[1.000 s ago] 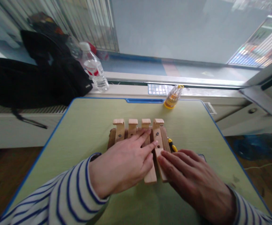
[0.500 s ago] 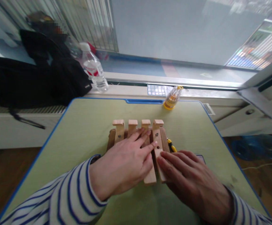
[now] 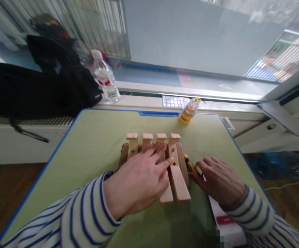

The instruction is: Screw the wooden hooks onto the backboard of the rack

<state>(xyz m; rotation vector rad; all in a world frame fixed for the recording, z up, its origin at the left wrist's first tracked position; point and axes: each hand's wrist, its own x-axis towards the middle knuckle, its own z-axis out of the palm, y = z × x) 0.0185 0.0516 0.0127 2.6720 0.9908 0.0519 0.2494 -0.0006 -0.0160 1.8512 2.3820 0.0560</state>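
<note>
A: What's new at the tabletop?
B: Right hand is off the rightmost hooked bar and now at the yellow-and-black tool, lying just right of the brown wooden base. More of the bar's near end shows.
A: Meaning?
B: My reading: the work passes from steadying by both hands to left hand alone, with the right busy at the tool.
A: Grips?
B: Left: fingers parted, laid flat over the middle bars, not closed around anything. Right: thumb and fingertips at the tool's near end; can't tell whether they are clamped on it.
A: And the bars?
B: Four hooked ends in a row across the base, hooks toward the window. Rightmost carries a dark fastener up top, a dark hole below.
A: Any lettering?
B: None legible. Water bottle on the sill: red-and-white label, words too blurred. Clear container with yellow top and base, at the tabletop's far edge: its label can't be read either. White item by the right forearm: pale marks on a red patch, unreadable. Black bag: tiny pale tag, no brand discernible.
</note>
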